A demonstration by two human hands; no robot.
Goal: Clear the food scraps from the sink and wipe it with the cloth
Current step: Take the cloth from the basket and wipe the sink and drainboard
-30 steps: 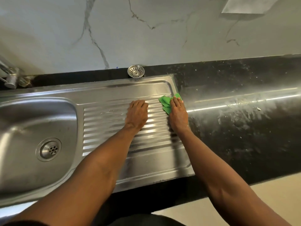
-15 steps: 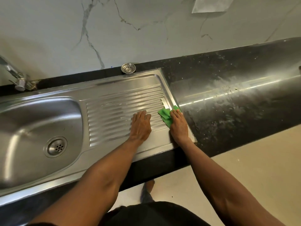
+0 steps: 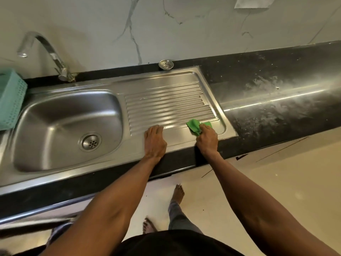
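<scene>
The right hand (image 3: 206, 140) had its fingers curled round the bunched green cloth (image 3: 196, 126), pressing it onto the flat near strip of the drainboard (image 3: 166, 100), close to the right-hand corner of the steel sink (image 3: 55, 126). The left hand (image 3: 154, 141) lay flat beside it, fingers straight and together, their tips just reaching the first ridges; it held nothing. From where I stood, the likeliest slip was that the cloth, wadded so small, would ride over the ridges and leave the grooves unwiped. A stroke carried toward the near edge might also push any grit off the rim onto the floor, where the person's bare feet (image 3: 178, 193) stood. I could not make out any food scraps in the basin, so whether that part was finished was only a guess. The loose strainer (image 3: 166, 64) sat apart on the black counter (image 3: 276, 89) against the wall, and could be forgotten. No brand, label or readable writing showed on the sink, the tap (image 3: 55, 58) or the teal basket (image 3: 11, 100).
</scene>
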